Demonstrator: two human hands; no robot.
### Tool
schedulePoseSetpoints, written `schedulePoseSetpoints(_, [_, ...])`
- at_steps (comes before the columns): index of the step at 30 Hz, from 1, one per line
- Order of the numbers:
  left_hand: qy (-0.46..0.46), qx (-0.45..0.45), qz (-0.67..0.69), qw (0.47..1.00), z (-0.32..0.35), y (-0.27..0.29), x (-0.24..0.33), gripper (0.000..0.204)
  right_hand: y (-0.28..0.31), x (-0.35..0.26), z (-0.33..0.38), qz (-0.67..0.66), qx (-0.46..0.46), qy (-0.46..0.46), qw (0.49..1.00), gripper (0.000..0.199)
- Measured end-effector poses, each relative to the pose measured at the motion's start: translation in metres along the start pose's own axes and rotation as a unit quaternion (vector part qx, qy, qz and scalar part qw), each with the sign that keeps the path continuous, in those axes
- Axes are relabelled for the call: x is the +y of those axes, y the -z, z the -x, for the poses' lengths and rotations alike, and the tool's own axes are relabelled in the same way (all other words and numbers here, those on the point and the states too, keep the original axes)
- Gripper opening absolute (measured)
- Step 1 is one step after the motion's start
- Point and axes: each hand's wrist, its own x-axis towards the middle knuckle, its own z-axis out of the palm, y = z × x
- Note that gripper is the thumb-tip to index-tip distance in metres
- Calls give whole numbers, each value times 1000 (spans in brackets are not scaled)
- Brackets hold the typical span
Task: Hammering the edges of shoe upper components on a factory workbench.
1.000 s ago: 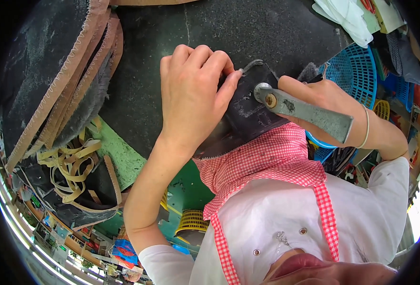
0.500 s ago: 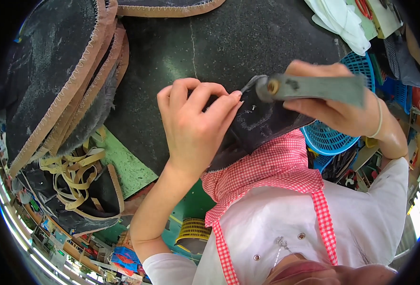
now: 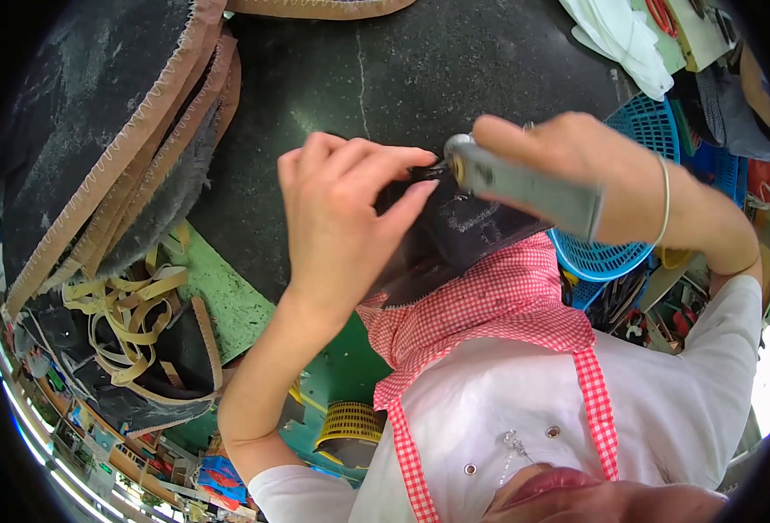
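Note:
My right hand (image 3: 568, 174) is wrapped round a hammer (image 3: 533, 190). Its head has a round metal face and a long, flat grey tail; the handle below is hidden by the head and hand. The round face is at a black leather-like piece (image 3: 463, 228), near its folded edge. My left hand (image 3: 341, 205) lies at that edge, just left of the hammer face. Its thumb and forefinger are apart with dark material in the gap, and I see no grip on it. The black piece reaches over the table's near edge toward my red-checked apron (image 3: 489, 296).
Large black pieces with tan zigzag-stitched edging (image 3: 132, 139) are stacked on the left. Tan strips (image 3: 132, 318) lie below them beside a green board (image 3: 215, 292). Blue baskets (image 3: 607, 253) stand at the right, with white cloth (image 3: 620, 44) at the far right of the dark table (image 3: 420, 70).
The hammer and my right hand have moved left, onto the black piece's edge. My left thumb and forefinger, pinched together before, have parted, and that hand has shifted slightly left.

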Motion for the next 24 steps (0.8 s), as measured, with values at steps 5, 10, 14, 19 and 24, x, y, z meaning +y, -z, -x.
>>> schedulePoseSetpoints(5, [-100,55,-67,991,11,-6,-6,18,16,2,-13,26,101,93,990,25])
schedulePoseSetpoints(10, [-108,32,-31,993,5,5,-18,17,5,-6,-7,18,-60,-6,998,28])
schedulePoseSetpoints(14, [-138,55,-58,987,13,-1,-18,16,7,3,-15,16,30,59,998,27])
schedulePoseSetpoints(19, [-148,31,-41,988,13,3,-22,17,1,-21,-9,-3,-71,-5,997,26])
schedulePoseSetpoints(24, [-110,41,-36,992,20,2,-19,18,8,-8,-17,-9,61,82,995,19])
